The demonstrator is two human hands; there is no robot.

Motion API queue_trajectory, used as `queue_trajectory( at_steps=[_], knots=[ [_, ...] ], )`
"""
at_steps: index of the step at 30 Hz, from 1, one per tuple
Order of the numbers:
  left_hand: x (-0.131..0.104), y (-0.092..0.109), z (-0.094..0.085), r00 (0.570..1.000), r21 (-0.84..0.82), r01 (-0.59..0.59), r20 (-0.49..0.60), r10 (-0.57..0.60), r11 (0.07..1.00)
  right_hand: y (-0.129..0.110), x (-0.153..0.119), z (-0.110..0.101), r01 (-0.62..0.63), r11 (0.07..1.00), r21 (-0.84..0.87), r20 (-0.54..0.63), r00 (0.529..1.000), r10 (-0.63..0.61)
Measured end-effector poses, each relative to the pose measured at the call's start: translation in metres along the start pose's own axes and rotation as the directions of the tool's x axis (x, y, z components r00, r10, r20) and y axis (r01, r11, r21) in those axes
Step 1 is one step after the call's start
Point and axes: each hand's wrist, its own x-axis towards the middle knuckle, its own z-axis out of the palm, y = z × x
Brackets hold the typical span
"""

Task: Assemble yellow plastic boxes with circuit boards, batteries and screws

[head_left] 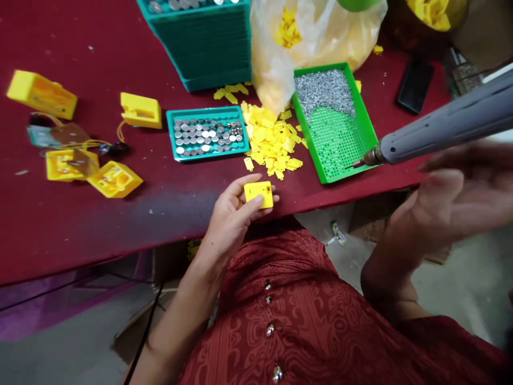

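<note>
My left hand (236, 206) is closed around a small yellow plastic case (258, 194) at the table's front edge, thumb pressed on its face. The case shows a small slot and a dark opening. To the right, my right hand (452, 198) is smeared by motion, just under a grey electric screwdriver (441, 123); whether its fingers touch the tool is unclear. The screwdriver's bit points down-left over a green perforated tray (334, 144) with many small silver screws (324, 91) at its far end. Beyond my left hand lies a pile of small yellow plastic pieces (272, 139).
A teal tray (208, 158) holds rows of round silver cells, beside a tall teal tray stack (216, 51). Yellow housings with wires (114, 179) lie at left. A plastic bag (320, 40) of yellow parts and a black phone-like object (416, 85) are at the back right.
</note>
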Motion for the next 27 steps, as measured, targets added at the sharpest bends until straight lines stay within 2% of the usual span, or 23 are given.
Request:
queue_trajectory(
  at_steps=[4,7,9,12,13,15,17,18,19,22,23,24,25,27],
  knots=[
    [0.004,0.001,0.013,0.998,0.008,0.049,0.038,-0.050,0.999,0.014,0.039,-0.024,-0.004,1.000,-0.003,-0.074,0.997,0.003],
    [0.007,-0.002,0.019,0.998,0.016,0.065,0.026,-0.065,0.998,0.026,0.064,-0.034,0.001,0.999,0.046,-0.212,0.977,0.009],
    [0.008,-0.004,0.021,0.997,0.020,0.077,0.018,-0.077,0.997,0.033,0.072,-0.040,0.092,0.990,0.108,-0.351,0.935,-0.048],
    [0.010,-0.005,0.022,0.995,0.039,0.095,0.020,-0.096,0.995,0.039,0.077,-0.049,0.319,0.934,0.163,-0.493,0.846,-0.203],
    [0.011,-0.005,0.023,0.995,0.046,0.100,0.022,-0.101,0.994,0.041,0.078,-0.053,0.385,0.905,0.180,-0.496,0.830,-0.255],
    [0.012,-0.004,0.024,0.993,0.059,0.110,0.024,-0.112,0.992,0.041,0.080,-0.060,0.460,0.859,0.225,-0.441,0.834,-0.331],
    [0.012,-0.003,0.025,0.993,0.066,0.117,0.023,-0.118,0.991,0.036,0.080,-0.063,0.440,0.862,0.252,-0.404,0.857,-0.319],
    [0.013,-0.003,0.025,0.993,0.069,0.117,0.021,-0.119,0.991,0.031,0.080,-0.061,0.412,0.877,0.248,-0.422,0.861,-0.285],
    [0.013,-0.003,0.026,0.993,0.072,0.118,0.020,-0.119,0.990,0.026,0.079,-0.058,0.398,0.885,0.239,-0.486,0.839,-0.246],
    [0.012,-0.002,0.028,0.993,0.077,0.117,0.008,-0.118,0.990,0.013,0.075,-0.038,0.428,0.869,0.248,-0.692,0.706,-0.151],
    [0.012,-0.002,0.029,0.992,0.071,0.123,0.001,-0.123,0.990,0.012,0.073,-0.030,0.434,0.860,0.267,-0.722,0.682,-0.119],
    [0.012,-0.001,0.030,0.991,0.057,0.135,-0.001,-0.135,0.989,0.014,0.072,-0.022,0.420,0.861,0.287,-0.729,0.679,-0.089],
    [0.011,-0.001,0.032,0.988,0.036,0.154,0.001,-0.155,0.987,0.019,0.070,-0.016,0.388,0.873,0.294,-0.714,0.697,-0.069],
    [0.010,0.001,0.034,0.979,-0.008,0.205,0.021,-0.205,0.979,0.032,0.068,-0.005,0.288,0.921,0.263,-0.655,0.754,-0.048]
  ],
)
